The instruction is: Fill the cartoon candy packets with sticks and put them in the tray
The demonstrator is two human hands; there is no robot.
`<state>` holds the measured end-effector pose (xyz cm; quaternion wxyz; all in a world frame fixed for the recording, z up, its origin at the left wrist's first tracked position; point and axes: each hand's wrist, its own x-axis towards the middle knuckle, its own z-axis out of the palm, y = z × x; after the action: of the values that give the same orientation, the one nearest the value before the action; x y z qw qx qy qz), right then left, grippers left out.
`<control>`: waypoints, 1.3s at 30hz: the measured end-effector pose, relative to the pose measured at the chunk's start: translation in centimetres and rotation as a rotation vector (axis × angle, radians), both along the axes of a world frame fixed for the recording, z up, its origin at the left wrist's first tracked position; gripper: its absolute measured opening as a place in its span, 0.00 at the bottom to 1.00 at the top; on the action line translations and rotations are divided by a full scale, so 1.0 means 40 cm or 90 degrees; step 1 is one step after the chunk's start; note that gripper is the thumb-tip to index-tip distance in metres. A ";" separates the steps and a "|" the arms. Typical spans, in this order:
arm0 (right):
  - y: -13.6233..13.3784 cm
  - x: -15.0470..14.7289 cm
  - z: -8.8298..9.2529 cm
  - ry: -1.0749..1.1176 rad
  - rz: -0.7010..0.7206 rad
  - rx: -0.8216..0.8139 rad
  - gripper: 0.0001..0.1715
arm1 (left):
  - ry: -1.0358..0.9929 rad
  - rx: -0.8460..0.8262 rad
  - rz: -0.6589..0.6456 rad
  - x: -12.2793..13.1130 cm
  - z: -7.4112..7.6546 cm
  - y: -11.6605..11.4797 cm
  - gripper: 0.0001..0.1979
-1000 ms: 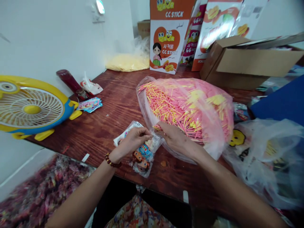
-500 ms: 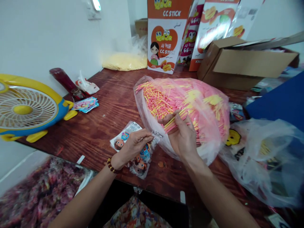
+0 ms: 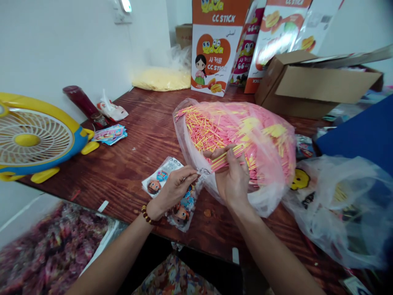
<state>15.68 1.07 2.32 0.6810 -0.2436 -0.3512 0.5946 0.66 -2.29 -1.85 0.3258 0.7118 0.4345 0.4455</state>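
A bundle of thin pink and yellow sticks (image 3: 222, 159) lies across the fingers of my right hand (image 3: 233, 178), with the thumb closed over it. That hand is at the front of a large clear plastic bag (image 3: 276, 186), full of loose pink and yellow sticks (image 3: 204, 129). My left hand (image 3: 176, 184) pinches the upper edge of a clear printed packet (image 3: 183, 213) with cartoon faces, between thumb and forefinger. Beneath the left hand, more printed packets (image 3: 154, 185) lie on the table; the hand partly hides them.
On the brown wooden table (image 3: 138, 123) stands a yellow and blue fan (image 3: 46, 135) at left. Behind are CC Stick boxes (image 3: 211, 53) and an open carton (image 3: 322, 86). A white plastic bag (image 3: 337, 213) lies at right. A bin of wrapped pieces (image 3: 55, 250) is below left.
My right hand has shifted slightly and the stick bundle lies a little flatter. The left hand keeps its pinch in almost the same place.
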 end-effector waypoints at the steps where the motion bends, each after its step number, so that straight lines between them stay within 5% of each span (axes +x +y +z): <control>1: 0.002 0.001 0.002 0.001 0.003 0.003 0.06 | 0.003 0.011 -0.001 0.000 -0.001 0.000 0.13; 8: 0.000 -0.005 0.010 0.006 0.029 0.010 0.07 | 0.010 0.087 -0.008 0.007 -0.012 0.001 0.10; 25: -0.012 0.023 -0.036 -0.154 0.014 0.003 0.09 | -0.011 0.042 0.042 0.039 0.001 0.013 0.13; 33: -0.001 0.039 -0.035 -0.288 0.137 0.027 0.09 | -0.034 0.018 0.042 0.041 -0.004 0.020 0.09; 39: 0.015 0.053 -0.025 -0.265 0.134 0.061 0.22 | -0.067 -0.017 0.058 0.047 0.009 0.025 0.09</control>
<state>17.82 1.67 1.33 0.5390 -0.2905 -0.5354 0.5818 2.53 -1.28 -1.50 0.3370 0.6626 0.4542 0.4910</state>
